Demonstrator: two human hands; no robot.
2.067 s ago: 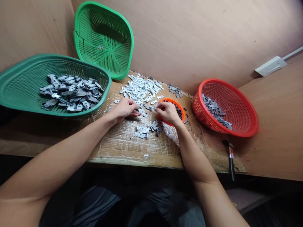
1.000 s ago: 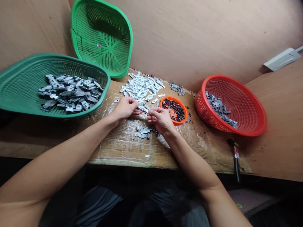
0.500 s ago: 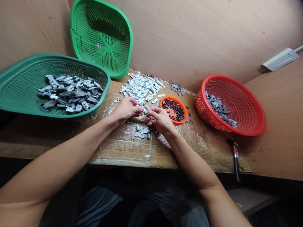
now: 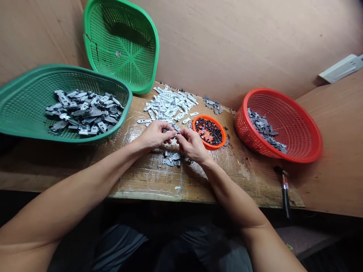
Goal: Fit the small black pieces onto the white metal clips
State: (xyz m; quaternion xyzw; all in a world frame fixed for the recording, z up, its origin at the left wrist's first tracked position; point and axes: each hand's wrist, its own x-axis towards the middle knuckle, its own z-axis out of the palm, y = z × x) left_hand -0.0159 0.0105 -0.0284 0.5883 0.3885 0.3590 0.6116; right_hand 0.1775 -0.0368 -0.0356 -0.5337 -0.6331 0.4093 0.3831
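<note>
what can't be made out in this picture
What lies between the left hand and right hand: head view, too small, covered by the fingers.
Exact shape of the dark pieces in the orange bowl: head view, too small.
Left end of the dark green basket: head view, cut off by the left edge.

left hand [image 4: 158,135] and right hand [image 4: 192,144] pinch, fingertips close together.

I have the left hand [image 4: 156,135] and right hand [image 4: 193,145] nearly fingertip to fingertip; anything between them is too small for me to make out. Silver plates [image 4: 168,104] lie beyond, an orange bowl [image 4: 212,147] just right, a red basket [image 4: 300,128] farther right.
</note>
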